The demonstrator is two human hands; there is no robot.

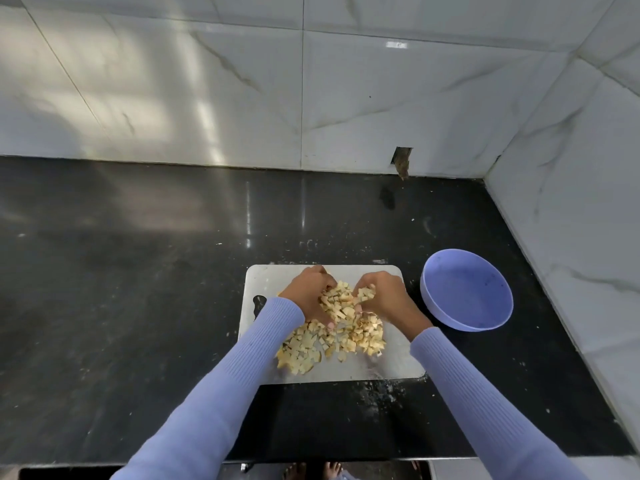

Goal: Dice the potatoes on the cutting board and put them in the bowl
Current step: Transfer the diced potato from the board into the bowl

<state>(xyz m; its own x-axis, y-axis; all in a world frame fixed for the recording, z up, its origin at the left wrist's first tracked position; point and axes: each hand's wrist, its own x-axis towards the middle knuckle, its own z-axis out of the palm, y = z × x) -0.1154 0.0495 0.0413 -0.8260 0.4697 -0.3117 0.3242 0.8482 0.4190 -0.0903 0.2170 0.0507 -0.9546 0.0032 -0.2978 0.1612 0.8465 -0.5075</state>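
Both hands — left hand (309, 295), right hand (388, 295) — curl fingers (364, 280) around diced potatoes (341, 306).

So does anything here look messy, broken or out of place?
Two things. A wall tile at the back has a rough hole broken out just above the counter, with debris hanging from it. And pale crumbs lie scattered on the counter off the near edge of the cutting board. The bowl holds nothing yet.

Long lilac ribbed-knit sleeves (485, 403), snug cuffs, bare feet (313, 471)
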